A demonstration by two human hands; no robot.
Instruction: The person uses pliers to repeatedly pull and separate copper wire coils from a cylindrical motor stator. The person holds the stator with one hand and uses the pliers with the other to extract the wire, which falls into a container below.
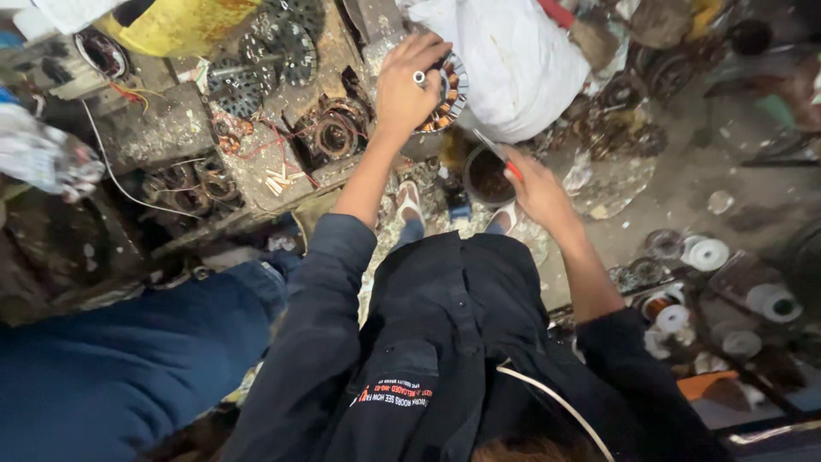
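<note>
My left hand (409, 85), with a ring on one finger, reaches forward and grips a round motor stator (453, 90) with copper windings, which rests at the edge of a cluttered bench. My right hand (537, 190) is lower and to the right. It holds a thin tool with a red handle (506, 161), whose tip points over a small dark round pot (487, 180) on the floor. My dark jacket sleeves fill the lower middle. My two feet (410, 204) show below the stator.
A white sack (513, 60) lies right behind the stator. More wound stators (335, 134) and black finned discs (267, 53) sit on the dirty bench (154, 128). White tape rolls (708, 254) lie at right. A leg in blue trousers (128, 359) is at lower left.
</note>
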